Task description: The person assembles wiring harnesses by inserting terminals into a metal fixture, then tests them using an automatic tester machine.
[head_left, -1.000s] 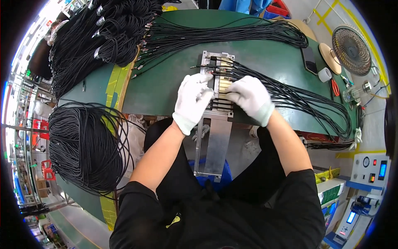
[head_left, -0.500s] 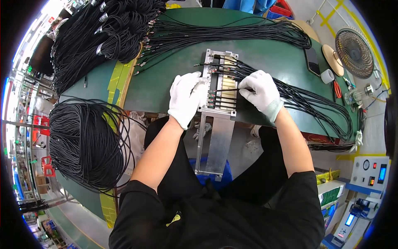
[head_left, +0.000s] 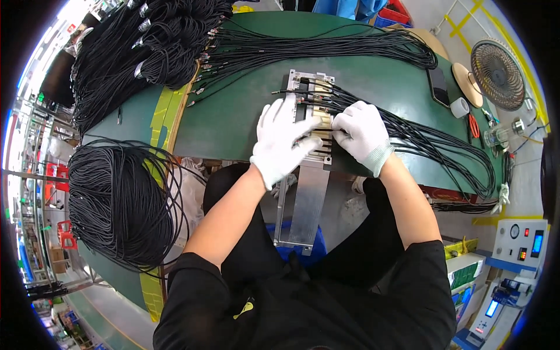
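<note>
A metal fixture (head_left: 324, 77) with a row of pale slots lies at the table's near edge, its long grey plate (head_left: 310, 204) reaching toward my lap. Black cables (head_left: 426, 134) lie across its slots and run off to the right in a loose bundle. Over the fixture's left side is my gloved left hand (head_left: 280, 140), fingers apart, thumb and forefinger reaching across the slots; nothing shows in its grip. At the right edge my gloved right hand (head_left: 363, 131) pinches a black cable that lies across the slots. The left hand hides several cable ends.
More cables (head_left: 326, 45) stretch along the back of the green table (head_left: 233, 125). Bundled cables (head_left: 169, 58) lie back left, and a big coil (head_left: 119, 204) sits at left. At right are a phone (head_left: 438, 87), a white roll (head_left: 460, 107) and a fan (head_left: 497, 76).
My left hand has moved right, from beside the fixture to over its slots, and its fingers have spread. The right hand has shifted slightly left and stays on the cable.
</note>
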Motion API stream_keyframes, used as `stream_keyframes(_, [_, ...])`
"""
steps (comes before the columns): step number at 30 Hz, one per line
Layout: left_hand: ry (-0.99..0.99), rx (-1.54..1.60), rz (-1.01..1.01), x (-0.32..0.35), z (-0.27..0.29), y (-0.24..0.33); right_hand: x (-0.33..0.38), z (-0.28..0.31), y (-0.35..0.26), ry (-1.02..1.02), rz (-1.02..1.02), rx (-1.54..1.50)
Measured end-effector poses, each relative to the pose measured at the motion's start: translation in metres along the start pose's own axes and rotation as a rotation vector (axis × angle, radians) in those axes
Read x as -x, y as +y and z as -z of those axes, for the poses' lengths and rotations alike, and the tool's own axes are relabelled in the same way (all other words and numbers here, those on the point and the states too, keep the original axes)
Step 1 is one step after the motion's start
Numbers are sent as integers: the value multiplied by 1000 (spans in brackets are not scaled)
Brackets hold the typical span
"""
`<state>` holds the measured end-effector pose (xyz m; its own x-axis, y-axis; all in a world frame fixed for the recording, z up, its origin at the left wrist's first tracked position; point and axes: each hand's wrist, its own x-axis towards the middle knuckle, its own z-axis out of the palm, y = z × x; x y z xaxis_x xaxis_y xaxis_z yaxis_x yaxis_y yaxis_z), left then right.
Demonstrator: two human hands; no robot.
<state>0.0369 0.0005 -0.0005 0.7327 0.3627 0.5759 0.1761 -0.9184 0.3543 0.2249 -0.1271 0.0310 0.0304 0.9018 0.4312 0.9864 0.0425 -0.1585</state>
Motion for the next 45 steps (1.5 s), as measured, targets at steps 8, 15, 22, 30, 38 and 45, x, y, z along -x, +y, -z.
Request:
stream_keyframes(8, [-138, -195, 13, 0, -2, 14, -9, 0, 25, 134, -115, 41])
stream_keyframes(15, [-16, 37, 71, 9, -14, 5, -11, -8, 29, 191, -157, 20])
stream_keyframes(22, [206, 208, 177, -5, -5, -12, -9, -4, 41, 242, -243, -81])
stream_keyframes(30, [229, 439, 416, 2, -4, -29, -8, 4, 10, 135, -185, -391])
stream_keyframes(38, [251, 277, 172, 2, 1, -29, -15, 2, 6, 97, -29, -333])
stream_keyframes(45, [194, 280, -110, -15, 13, -12, -22, 2, -24, -6, -6, -485])
